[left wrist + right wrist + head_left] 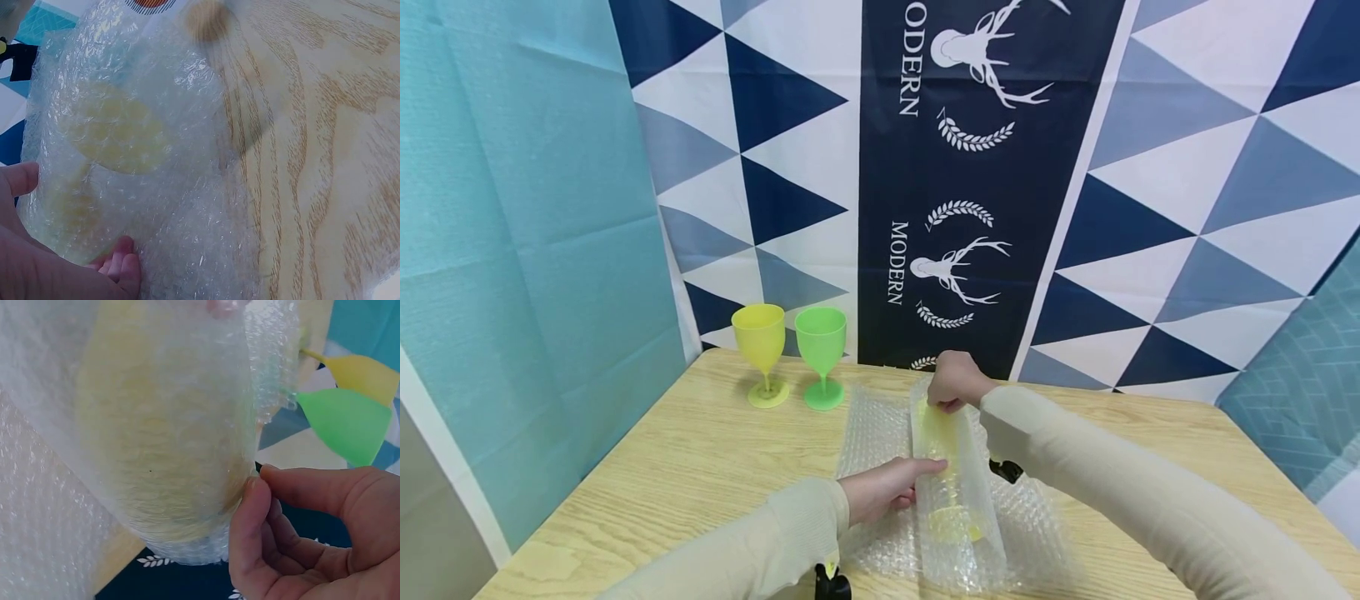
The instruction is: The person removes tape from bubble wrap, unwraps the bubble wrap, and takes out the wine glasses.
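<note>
A yellow plastic goblet (942, 437) lies on its side inside a sheet of clear bubble wrap (880, 442), its bowl toward the back and its foot toward the front. My left hand (883, 490) grips the wrapped goblet around the stem, thumb on top and fingers curled at its left side. At the bowl end, my right hand (957, 383) pinches the edge of the bubble wrap between thumb and forefinger, seen closely in the right wrist view. The film blurs the goblet's outline, and the rest of the wrap spreads flat beneath it.
A second yellow goblet (758, 337) and a green goblet (822, 337) stand upright at the back left of the wooden table (700, 467). Behind the table hangs a patterned curtain (797, 167), with a teal cloth (535, 208) on the left.
</note>
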A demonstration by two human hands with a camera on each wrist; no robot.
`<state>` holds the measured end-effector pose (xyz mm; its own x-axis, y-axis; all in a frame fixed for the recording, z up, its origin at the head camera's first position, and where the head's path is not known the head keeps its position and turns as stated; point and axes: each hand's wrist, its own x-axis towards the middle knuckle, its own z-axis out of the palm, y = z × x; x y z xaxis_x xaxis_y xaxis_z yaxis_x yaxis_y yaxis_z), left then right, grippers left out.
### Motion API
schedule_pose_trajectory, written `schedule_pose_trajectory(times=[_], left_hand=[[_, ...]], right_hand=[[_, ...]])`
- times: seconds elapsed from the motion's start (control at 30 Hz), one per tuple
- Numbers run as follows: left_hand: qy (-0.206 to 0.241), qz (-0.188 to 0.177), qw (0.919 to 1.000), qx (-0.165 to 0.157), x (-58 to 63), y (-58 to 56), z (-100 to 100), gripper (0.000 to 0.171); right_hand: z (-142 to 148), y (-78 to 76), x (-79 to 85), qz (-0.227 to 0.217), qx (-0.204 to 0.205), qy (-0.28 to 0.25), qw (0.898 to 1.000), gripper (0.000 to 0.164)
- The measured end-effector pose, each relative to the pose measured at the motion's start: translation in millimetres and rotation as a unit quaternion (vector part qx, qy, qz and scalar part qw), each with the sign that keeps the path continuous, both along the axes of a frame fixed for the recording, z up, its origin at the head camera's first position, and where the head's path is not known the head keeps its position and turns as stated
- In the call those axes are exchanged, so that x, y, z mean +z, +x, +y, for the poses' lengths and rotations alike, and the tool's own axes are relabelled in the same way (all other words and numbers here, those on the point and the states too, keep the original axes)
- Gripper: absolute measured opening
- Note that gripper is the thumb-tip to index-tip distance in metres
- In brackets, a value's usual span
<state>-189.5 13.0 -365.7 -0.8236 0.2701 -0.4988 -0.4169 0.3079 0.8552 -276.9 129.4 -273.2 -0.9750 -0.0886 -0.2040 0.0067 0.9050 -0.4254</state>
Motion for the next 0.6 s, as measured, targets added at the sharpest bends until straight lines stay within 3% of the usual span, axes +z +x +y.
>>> schedule_pose_trajectory(times=[0.33, 0.6], left_hand=[[0.018, 0.011, 0.9998, -0.003, 0.0, 3.5, 0, 0.06], [0.022, 0.018, 0.9996, -0.006, 0.3, 4.5, -1, 0.059]], right_hand=[[16, -0.5, -2.7, -0.025, -0.048, -0.1, 0.994, 0.035], [25, -2.4, -5.9, -0.083, -0.075, -0.199, 0.974, 0.021]])
